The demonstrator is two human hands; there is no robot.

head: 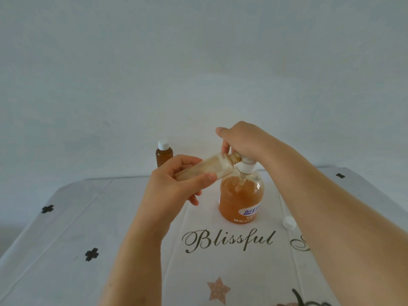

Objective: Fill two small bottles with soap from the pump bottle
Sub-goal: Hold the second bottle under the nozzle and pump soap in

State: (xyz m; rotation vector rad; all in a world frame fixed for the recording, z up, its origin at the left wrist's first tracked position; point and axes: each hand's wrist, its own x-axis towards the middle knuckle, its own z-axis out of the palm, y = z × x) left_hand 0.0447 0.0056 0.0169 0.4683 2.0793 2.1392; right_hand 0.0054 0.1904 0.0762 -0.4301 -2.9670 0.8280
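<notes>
Table (66,250) under white printed cloth, occupying near half of view. Pump bottle (241,199) upright at centre, roughly two-thirds full of amber soap. Small bottle (205,167) held tilted close to horizontal, mouth touching pump spout, inner wall coated with pale soap. Second small bottle (164,153) upright at far left of centre, white cap on, dark amber, standing apart from the work. Loose white cap (288,223) lying on cloth just right of pump bottle, partly hidden by forearm.

Judged risks: spill onto cloth if mouth slips off spout during a press, given narrow neck and steep tilt; backflow out of neck if filled further at this angle; tipping of pump bottle, being steadied only from above; loose cap liable to be swept off by right forearm passing just over it. Fill level of held bottle not readable through coating, so overfill possible.

Left hand (176,184) clamped round body of held bottle, thumb on near side, fingers wrapped behind, wrist bent inward, forearm rising from near edge. Right hand (245,140) closed over pump head from above, palm down, fingers curled round far side, forearm angled in from near right. Hands apart, each on its own item, meeting only at spout.
</notes>
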